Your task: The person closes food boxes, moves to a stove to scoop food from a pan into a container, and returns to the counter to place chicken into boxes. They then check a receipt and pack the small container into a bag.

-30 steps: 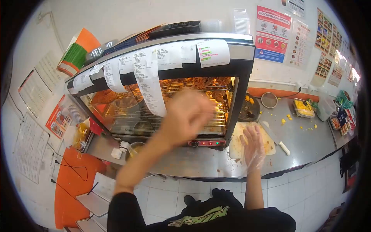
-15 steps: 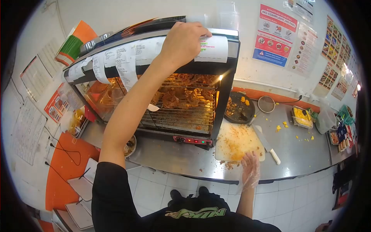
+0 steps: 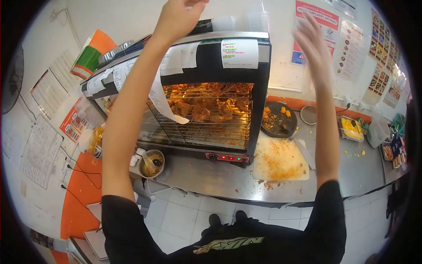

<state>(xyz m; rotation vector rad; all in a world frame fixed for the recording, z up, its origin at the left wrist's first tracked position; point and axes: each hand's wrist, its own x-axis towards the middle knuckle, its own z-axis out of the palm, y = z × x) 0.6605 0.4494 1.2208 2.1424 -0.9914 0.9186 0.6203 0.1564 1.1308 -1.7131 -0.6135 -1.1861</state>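
Several receipts (image 3: 239,55) hang down warming cabinet (image 3: 210,57) front, likely for easy reading. Left hand (image 3: 178,20) half-curled above cabinet, can't tell if holding anything; right hand (image 3: 315,50) loosely open, seemingly empty, raised right of cabinet.

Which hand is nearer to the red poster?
Right. The right hand is raised in front of the poster; the left hand is by the top of the cabinet, left of the poster.

Brightly lit room, warm glow inside the display cabinet (image 3: 206,114) at center, soft glare on steel surface (image 3: 198,178), heavy fisheye bowing, black vignette in the corners, right-hand fingers at top motion-blurred, small wall text unreadable.
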